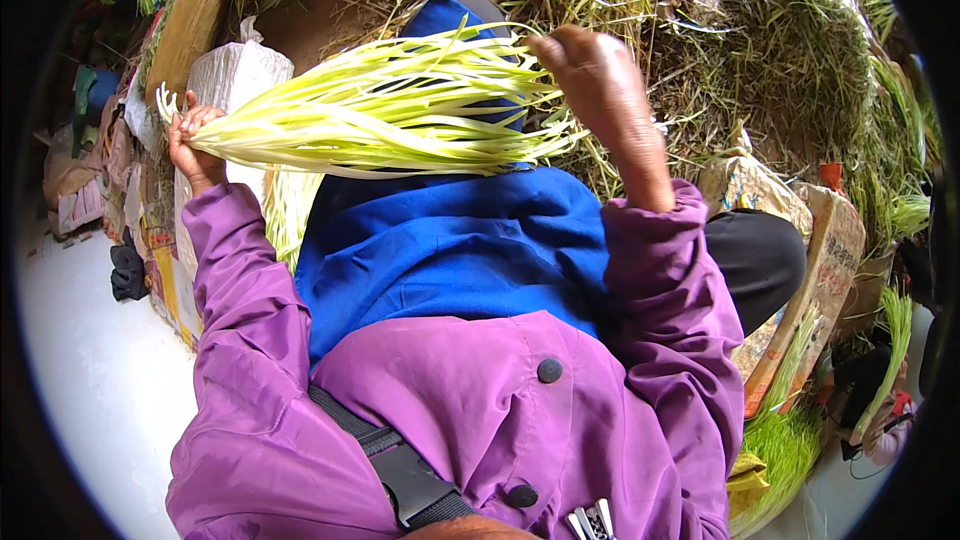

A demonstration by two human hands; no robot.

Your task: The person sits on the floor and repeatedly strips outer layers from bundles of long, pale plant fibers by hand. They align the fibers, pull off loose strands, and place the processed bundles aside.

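Note:
A bunch of long pale yellow-green leaf stalks, like blanched chives [375, 105], lies fanned out above a blue cloth [457, 240] on my lap. My left hand [196, 136] grips its narrow white end. At the loose tips on the other side is my right hand [592, 75], raised and slightly blurred, its fingers bent together; whether a leaf is pinched between them is not clear. More pale stalks [289, 217] lie below the bunch, beside my left forearm, partly hidden by it.
Heaps of dry and green leaf trimmings [795, 67] lie ahead and to the right. A white wrapped bundle [240, 71] stands near my left hand. Cardboard [832, 262] and a green leaf pile [784, 457] are at right. Another person [862, 382] holds stalks at the far right.

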